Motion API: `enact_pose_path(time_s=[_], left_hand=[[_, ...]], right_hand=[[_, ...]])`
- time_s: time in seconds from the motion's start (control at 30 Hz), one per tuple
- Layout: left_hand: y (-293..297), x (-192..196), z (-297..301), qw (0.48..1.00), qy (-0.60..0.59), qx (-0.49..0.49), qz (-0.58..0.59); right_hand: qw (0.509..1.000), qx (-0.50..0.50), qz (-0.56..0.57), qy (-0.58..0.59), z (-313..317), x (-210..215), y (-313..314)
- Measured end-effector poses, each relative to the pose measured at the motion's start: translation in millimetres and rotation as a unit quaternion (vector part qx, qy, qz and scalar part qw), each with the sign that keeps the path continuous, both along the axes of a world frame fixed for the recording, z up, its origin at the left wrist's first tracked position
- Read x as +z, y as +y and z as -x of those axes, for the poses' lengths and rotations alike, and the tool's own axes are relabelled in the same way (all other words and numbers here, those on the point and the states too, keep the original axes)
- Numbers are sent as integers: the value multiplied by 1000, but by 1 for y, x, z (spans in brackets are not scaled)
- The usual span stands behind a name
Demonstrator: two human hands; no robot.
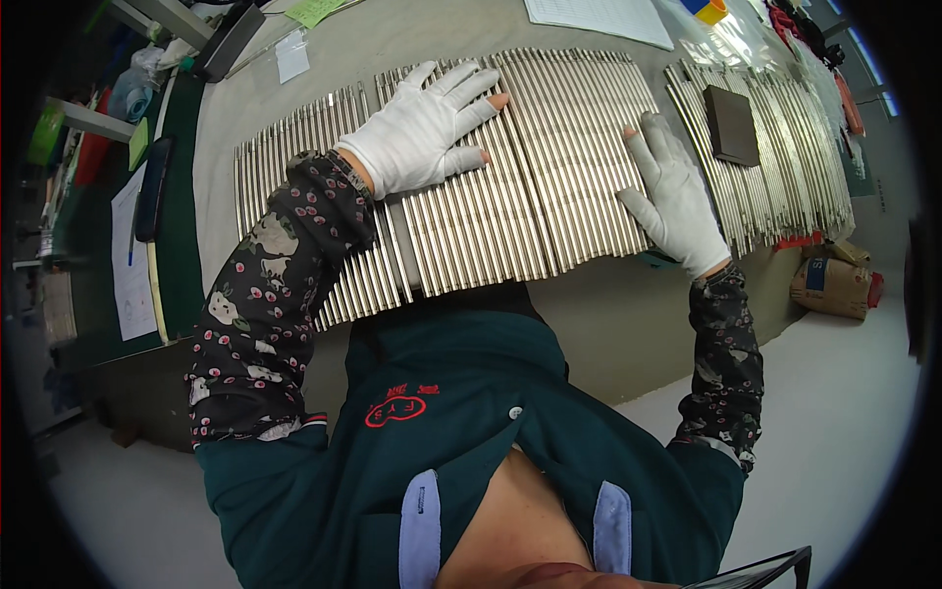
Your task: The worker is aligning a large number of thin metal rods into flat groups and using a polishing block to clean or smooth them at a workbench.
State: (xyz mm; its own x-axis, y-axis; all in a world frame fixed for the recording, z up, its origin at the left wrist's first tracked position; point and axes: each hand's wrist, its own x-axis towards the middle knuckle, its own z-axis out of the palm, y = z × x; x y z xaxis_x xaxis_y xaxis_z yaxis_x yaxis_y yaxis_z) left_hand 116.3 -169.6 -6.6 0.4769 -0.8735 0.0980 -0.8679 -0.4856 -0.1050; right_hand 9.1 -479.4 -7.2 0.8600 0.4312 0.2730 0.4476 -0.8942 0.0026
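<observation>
Slim, shiny metal rods (579, 157) lie side by side across the worktable in a wide row. Over the left part of the row my left hand (417, 133), in a white glove with some bare fingertips, rests palm down with its fingers spread. My right hand (677, 206), gloved the same way, lies flat at the right end of this row with fingers stretched out and touching the rods. Neither hand grips anything that I can see. A narrow gap splits the rods below my left wrist. Beyond my right hand is another group of rods (800, 147), with a dark flat block (733, 126) on top.
White paper (599, 18) lies at the table's far edge, near a yellow and blue object (708, 10). On the left, a green surface holds a sheet with a pen (131, 243) and a dark case (154, 187). A brown sack (834, 287) stands low at the right.
</observation>
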Motion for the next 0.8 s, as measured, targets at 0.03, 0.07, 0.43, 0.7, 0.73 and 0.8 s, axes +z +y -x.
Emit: enact_pose_path(time_s=[0.03, 0.07, 0.43, 0.7, 0.73, 0.8], left_hand=[[1, 0, 0, 1000, -1, 1, 1], [2, 0, 0, 1000, -1, 1, 4], [-9, 0, -3, 1000, -2, 3, -10], [-9, -3, -4, 1000, -3, -3, 6], [-8, -3, -3, 1000, -3, 2, 5], [-7, -3, -4, 1000, -11, -2, 5]], right_hand=[[1000, -5, 3, 4, 0, 1, 1], [1000, 5, -13, 7, -1, 2, 2], [1000, -1, 3, 2, -1, 1, 0], [999, 35, -10, 26, 37, 19, 55], [995, 79, -5, 54, 52, 24, 73], [966, 181, -71, 172, 80, 22, 92]])
